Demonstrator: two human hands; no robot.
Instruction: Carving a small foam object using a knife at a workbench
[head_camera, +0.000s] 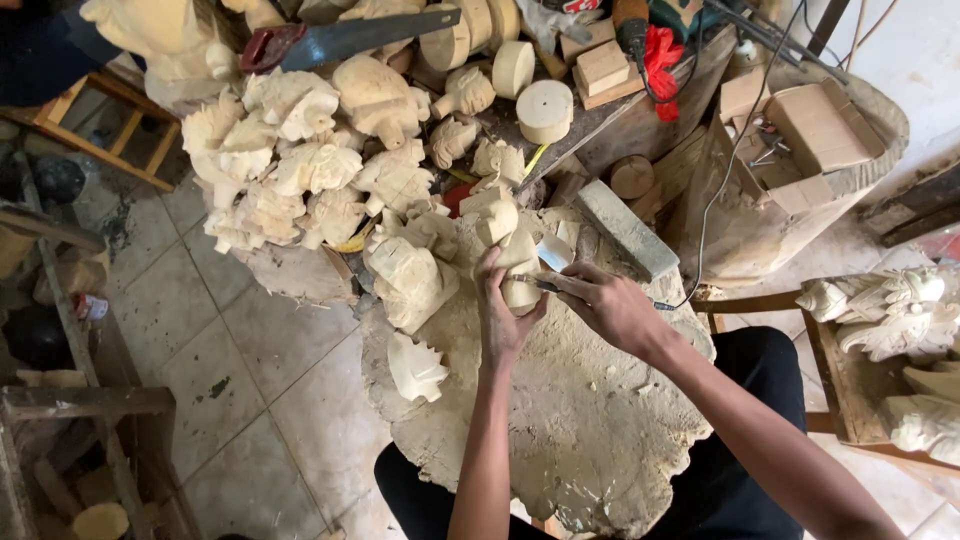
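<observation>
On the dusty stump-like table (590, 440) between the person's knees, carving is under way: the step in hand looks to me like fine shaping of one small pale wooden figure (517, 262). The left hand (503, 310) is wrapped around the figure's lower part, fingers closed on it, holding it upright and pressed against the table near its far edge. The right hand (603, 303) is closed around a thin metal carving tool (540, 285), whose tip meets the side of the figure just above the left hand's fingers.

Both forearms reach forward from the bottom of the view. The left one runs almost straight up to the figure, wrist a little bent. The right comes in slanting from the lower right, wrist turned inward so the tool lies nearly level across towards the wood.

As I judge it, the next cut calls for a firm left-hand hold so the piece does not twist, and a short, controlled push of the blade, since the holding fingers sit just beside the edge.

Around them lie more things: a rough carved piece (415, 368) on the table to the left, a heap of similar carvings (300, 160) beyond, round wooden discs (545, 108), a grey sharpening stone (626, 230) to the right, and a handsaw (350, 38) at the back.
</observation>
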